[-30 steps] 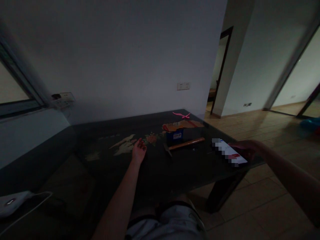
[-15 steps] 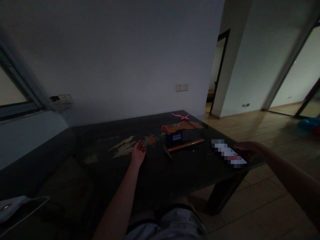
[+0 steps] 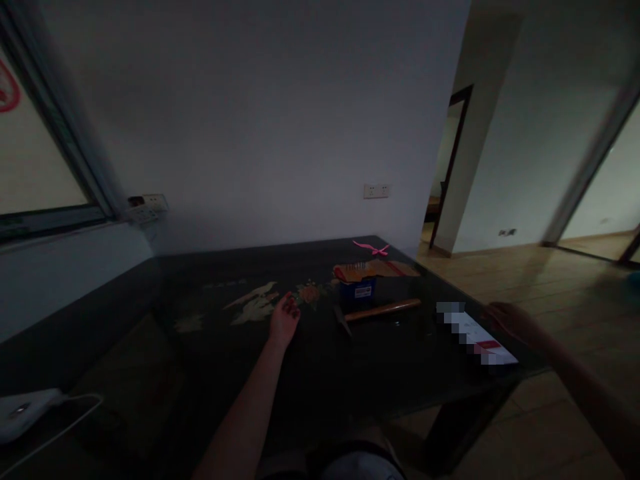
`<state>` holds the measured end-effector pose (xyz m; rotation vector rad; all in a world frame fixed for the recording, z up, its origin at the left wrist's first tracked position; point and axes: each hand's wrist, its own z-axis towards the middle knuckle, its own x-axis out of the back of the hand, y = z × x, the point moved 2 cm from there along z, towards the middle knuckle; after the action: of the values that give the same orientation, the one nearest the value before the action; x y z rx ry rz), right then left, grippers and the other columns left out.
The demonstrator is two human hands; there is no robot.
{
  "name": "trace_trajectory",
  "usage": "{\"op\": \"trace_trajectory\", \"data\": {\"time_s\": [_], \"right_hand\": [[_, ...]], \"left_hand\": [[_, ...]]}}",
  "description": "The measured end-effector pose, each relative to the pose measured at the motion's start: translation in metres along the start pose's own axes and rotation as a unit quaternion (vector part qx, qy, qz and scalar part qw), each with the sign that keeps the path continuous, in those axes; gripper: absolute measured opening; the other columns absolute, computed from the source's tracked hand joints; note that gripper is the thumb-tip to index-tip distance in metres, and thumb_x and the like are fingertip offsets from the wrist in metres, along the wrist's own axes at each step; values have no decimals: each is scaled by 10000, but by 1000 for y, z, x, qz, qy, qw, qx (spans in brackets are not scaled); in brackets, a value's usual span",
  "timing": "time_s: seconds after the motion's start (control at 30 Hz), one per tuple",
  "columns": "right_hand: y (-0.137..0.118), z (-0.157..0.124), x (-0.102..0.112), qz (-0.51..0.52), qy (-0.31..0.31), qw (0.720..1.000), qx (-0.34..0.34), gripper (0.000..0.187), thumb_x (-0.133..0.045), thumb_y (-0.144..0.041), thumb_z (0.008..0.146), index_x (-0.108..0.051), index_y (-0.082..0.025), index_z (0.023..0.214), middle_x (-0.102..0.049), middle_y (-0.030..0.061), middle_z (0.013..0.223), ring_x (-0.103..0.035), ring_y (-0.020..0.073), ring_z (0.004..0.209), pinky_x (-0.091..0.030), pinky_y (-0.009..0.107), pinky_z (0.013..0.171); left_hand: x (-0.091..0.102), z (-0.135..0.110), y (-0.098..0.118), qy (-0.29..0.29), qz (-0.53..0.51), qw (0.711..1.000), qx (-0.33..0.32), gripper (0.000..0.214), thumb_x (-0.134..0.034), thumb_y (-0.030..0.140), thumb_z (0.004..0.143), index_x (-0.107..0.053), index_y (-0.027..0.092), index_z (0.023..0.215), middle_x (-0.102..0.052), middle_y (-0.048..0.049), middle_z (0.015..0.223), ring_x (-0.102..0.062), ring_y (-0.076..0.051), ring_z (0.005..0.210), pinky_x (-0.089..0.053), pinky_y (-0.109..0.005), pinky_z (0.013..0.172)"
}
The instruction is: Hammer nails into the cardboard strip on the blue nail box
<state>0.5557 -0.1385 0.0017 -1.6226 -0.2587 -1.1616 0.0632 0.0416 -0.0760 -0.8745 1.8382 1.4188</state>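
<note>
My left hand (image 3: pixel 285 320) rests palm up on the dark table (image 3: pixel 310 380), beside a printed bird and flower design. Its fingers are loosely bent, and nothing lies in them. A hammer (image 3: pixel 383 309) with a wooden handle lies to its right, head toward that hand. Behind the hammer stands a small blue box (image 3: pixel 357 289) with an orange-brown flap and several nails (image 3: pixel 356 266) on top. At the table's right edge, my right hand (image 3: pixel 507 321) is beside a flat white packet (image 3: pixel 480 337), partly blurred out, with a red band. Its fingers stretch toward the packet; contact is unclear.
Pink ribbon-like strips (image 3: pixel 373 249) lie at the table's far corner. A white device (image 3: pixel 27 410) with a cable sits at the near left. The wall (image 3: pixel 260 133) with a socket (image 3: pixel 377 191) borders the far side; tiled floor (image 3: pixel 565 280) extends at the right.
The camera view has tilted up and turned slightly left, so everything appears lower and further right. Both hands keep nearly the same places beside the things on the table.
</note>
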Motion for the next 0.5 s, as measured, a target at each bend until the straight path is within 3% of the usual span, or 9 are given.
{"op": "trace_trajectory", "data": {"time_s": [0.1,0.17,0.33,0.43,0.5], "right_hand": [[-56,-19,-26,22,16,990,136,281,-430,-248,820,-547,-190,571,-489,26,475,-436,139,443,-307,283,480],[-107,-44,-57,55,-20,972,228,284,-439,-363,811,-503,-200,588,-469,-6,515,-432,129,480,-302,252,474],[-234,-113,-173,103,-174,909,364,330,-386,-354,839,-506,-173,591,-482,-25,537,-432,98,499,-284,204,457],[-287,-140,-239,59,-171,890,420,303,-404,-280,839,-584,-169,622,-568,-12,570,-486,104,526,-293,201,475],[-309,-151,-270,53,-154,890,426,254,-435,-269,826,-625,-184,679,-643,14,697,-546,131,619,-333,212,533]], "left_hand": [[-2,-2,1,3,-2,1000,-2,119,-508,176,797,-591,153,880,-543,0,692,-527,-63,547,-438,-200,514],[-4,-5,1,6,0,1000,-2,120,-504,176,799,-588,153,881,-546,-3,697,-530,-65,547,-440,-202,514],[-7,-7,0,9,0,1000,4,125,-486,171,809,-577,162,893,-543,-2,683,-536,-66,541,-439,-197,515],[-4,-1,1,18,8,1000,12,118,-468,165,818,-564,172,886,-536,6,665,-518,-69,500,-423,-198,482],[2,5,3,19,2,1000,16,115,-455,159,820,-558,180,867,-536,8,654,-513,-78,482,-421,-212,473]]}}
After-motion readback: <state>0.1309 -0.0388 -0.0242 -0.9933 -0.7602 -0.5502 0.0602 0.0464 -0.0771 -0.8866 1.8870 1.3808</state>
